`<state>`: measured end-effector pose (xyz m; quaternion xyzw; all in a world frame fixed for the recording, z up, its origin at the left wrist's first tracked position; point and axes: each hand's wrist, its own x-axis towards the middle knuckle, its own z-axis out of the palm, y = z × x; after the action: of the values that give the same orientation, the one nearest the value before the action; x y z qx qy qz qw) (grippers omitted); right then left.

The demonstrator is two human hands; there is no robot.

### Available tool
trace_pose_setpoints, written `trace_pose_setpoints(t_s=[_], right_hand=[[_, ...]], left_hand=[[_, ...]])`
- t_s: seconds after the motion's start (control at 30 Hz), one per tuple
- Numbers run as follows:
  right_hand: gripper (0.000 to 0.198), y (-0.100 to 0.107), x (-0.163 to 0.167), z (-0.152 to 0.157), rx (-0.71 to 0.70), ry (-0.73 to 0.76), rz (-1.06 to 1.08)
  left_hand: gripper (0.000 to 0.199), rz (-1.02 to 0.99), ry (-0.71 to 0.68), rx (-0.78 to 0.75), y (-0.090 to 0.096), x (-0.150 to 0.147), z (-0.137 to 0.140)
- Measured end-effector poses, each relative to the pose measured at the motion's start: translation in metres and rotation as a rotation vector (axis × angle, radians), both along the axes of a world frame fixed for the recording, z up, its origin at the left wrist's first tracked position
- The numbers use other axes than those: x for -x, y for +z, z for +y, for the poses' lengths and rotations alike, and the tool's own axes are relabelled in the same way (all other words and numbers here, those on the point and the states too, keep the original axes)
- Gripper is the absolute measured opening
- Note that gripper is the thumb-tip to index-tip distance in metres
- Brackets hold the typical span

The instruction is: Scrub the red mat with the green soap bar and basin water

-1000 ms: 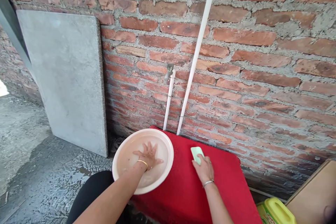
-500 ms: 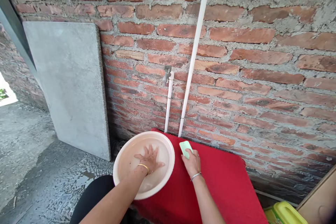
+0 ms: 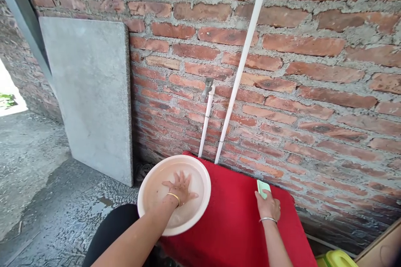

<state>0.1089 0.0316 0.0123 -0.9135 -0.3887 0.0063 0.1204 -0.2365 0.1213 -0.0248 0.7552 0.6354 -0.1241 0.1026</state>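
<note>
The pale pink basin (image 3: 205,200) holds cloudy water and stands at the left end of the red cloth (image 3: 232,204). Inside it, my left hand (image 3: 181,188) lies in the water with its fingers spread and nothing gripped. My right hand (image 3: 268,207) is at the right part of the cloth, its fingers closed around a pale green block (image 3: 263,189) with rounded corners. The block is small and flat-sided; its exact kind does not show. My palm and fingers hide its near end.
A brick wall (image 3: 194,52) with a tap (image 3: 207,87) and white pipes (image 3: 241,71) rises behind the cloth. Leaning at left is a grey slab (image 3: 90,96). Wet floor (image 3: 100,192) lies below it. A yellow jug (image 3: 336,259) stands at the lower right.
My right hand has moved right across the red cloth with the pale green block, away from the basin. My left hand remains spread in the water. The view has shifted slightly.
</note>
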Motion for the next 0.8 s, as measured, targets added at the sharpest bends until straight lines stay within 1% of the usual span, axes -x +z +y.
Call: trace_pose_setpoints(t_s=[0.07, 0.23, 0.3, 0.33, 0.4, 0.47, 0.6, 0.67, 0.73, 0.8], right_hand=[[0.052, -0.003, 0.017, 0.009, -0.029, 0.054, 0.009], [0.037, -0.021, 0.096, 0.054, -0.085, 0.347, 0.047], [0.034, -0.025, 0.115, 0.065, -0.082, 0.417, 0.053], [0.034, -0.026, 0.118, 0.069, -0.077, 0.433, 0.052], [0.034, -0.026, 0.108, 0.068, -0.06, 0.423, 0.043], [0.036, -0.024, 0.08, 0.06, -0.037, 0.359, 0.024], [0.045, -0.013, 0.0, 0.023, 0.002, 0.117, -0.013], [0.052, -0.007, -0.032, 0.002, 0.009, -0.022, -0.018], [0.057, -0.005, -0.047, -0.012, 0.006, -0.124, -0.011], [0.059, -0.008, -0.043, -0.016, -0.004, -0.16, 0.003]], left_hand=[[0.088, 0.006, 0.0, -0.01, 0.0, 0.0, 0.0], [0.089, 0.054, -0.006, 0.039, 0.006, 0.001, 0.0], [0.09, 0.062, -0.007, 0.054, 0.009, 0.001, 0.0], [0.09, 0.065, -0.008, 0.055, 0.009, 0.001, 0.0], [0.089, 0.062, -0.007, 0.048, 0.008, 0.001, 0.0], [0.089, 0.043, -0.013, 0.027, 0.006, 0.001, 0.0], [0.088, 0.017, -0.004, 0.002, 0.004, 0.0, -0.001], [0.087, 0.006, 0.005, 0.013, 0.007, 0.0, -0.002], [0.085, -0.004, 0.005, 0.018, 0.011, -0.001, -0.003], [0.084, 0.004, 0.001, 0.022, 0.016, -0.001, -0.006]])
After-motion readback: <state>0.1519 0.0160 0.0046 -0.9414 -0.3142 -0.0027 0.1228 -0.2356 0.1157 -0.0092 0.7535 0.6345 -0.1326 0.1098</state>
